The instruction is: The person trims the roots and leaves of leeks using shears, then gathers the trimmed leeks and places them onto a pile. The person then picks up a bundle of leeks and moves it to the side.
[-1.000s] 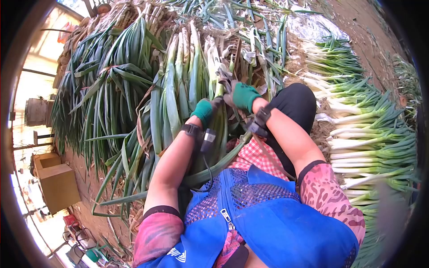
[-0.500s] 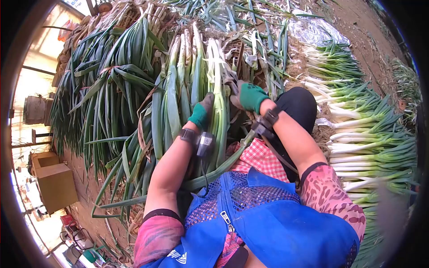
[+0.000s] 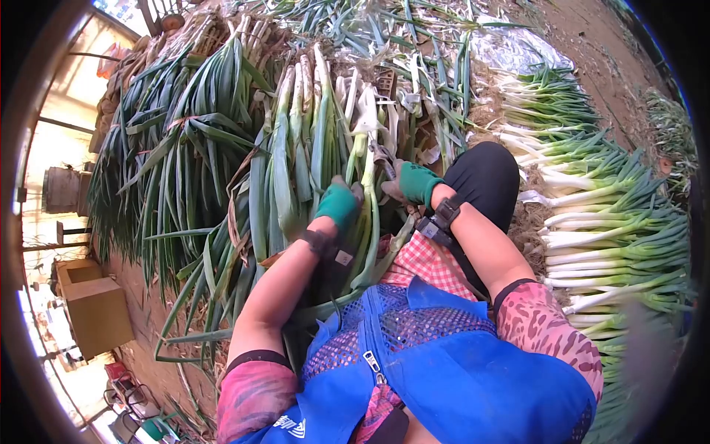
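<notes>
In front of my body lies a pile of long leeks, with pale stems at the top and green leaves toward me. My left hand, in a green glove with dark fingertips, is closed around a leek below its white part. Close by on the right, my gloved right hand is closed on a dark metal tool, whose upper end touches the same leek. The tool's exact shape is hard to make out.
Bundled leeks are heaped at the left. A long row of trimmed leeks lies at the right, below a silvery sheet. A cardboard box stands at the lower left. My dark-clad knee is beside my right hand.
Both hands have moved down toward my body, the right one with the tool. The held leek's white part has come lower too, and its leaves have shifted.
</notes>
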`<state>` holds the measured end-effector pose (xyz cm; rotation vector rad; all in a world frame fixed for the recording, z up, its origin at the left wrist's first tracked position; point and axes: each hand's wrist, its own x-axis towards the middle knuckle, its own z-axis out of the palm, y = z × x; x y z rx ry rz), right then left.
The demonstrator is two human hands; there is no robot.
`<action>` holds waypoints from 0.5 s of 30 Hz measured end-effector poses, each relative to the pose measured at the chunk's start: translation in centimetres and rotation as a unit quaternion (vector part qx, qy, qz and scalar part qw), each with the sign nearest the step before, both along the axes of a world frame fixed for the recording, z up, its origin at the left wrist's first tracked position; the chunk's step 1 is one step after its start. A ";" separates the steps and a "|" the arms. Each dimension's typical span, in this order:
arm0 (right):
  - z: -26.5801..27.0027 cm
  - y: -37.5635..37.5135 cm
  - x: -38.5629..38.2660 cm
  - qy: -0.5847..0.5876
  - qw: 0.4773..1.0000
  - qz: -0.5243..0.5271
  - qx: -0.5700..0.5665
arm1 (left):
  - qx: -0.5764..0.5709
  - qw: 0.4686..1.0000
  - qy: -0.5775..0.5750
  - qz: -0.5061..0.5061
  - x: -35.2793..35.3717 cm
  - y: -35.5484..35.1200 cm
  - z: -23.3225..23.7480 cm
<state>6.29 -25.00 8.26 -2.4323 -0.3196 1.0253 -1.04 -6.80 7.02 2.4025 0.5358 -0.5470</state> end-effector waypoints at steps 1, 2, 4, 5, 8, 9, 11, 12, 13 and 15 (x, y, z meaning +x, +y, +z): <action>-0.3 0.1 -0.2 -0.008 1.000 -0.011 -0.004 | 0.026 0.989 -0.139 -0.046 -0.1 0.1 1.2; -0.7 0.2 -0.3 -0.028 1.000 -0.006 0.007 | 0.110 0.959 -0.250 -0.070 1.2 0.4 0.6; -1.5 -0.1 -0.9 -0.067 0.997 0.001 0.026 | 0.263 0.892 -0.355 -0.091 4.3 1.8 -0.8; -1.0 -0.1 -1.3 -0.065 0.998 -0.006 0.018 | 0.245 0.931 -0.260 -0.073 5.7 2.5 -0.8; 0.4 0.0 -2.1 -0.067 0.997 -0.027 -0.001 | 0.189 0.980 -0.047 -0.034 9.1 3.8 -1.0; 0.4 -0.1 -2.3 -0.067 0.997 -0.031 -0.001 | 0.177 0.983 -0.025 -0.030 9.6 3.9 -1.8; -0.3 -0.2 -2.7 -0.083 0.996 -0.034 -0.005 | 0.140 0.989 -0.035 -0.020 9.6 3.7 -3.0; -0.3 -0.4 -3.0 -0.089 0.995 -0.046 -0.007 | 0.081 0.996 -0.040 -0.023 8.7 2.9 -2.0; -0.3 -0.6 -3.3 -0.094 0.994 -0.059 -0.007 | 0.022 0.998 -0.044 -0.026 7.5 2.3 -0.8; -0.3 -0.9 -3.3 -0.087 0.993 -0.078 0.000 | -0.106 0.993 -0.037 -0.020 4.6 2.5 -1.0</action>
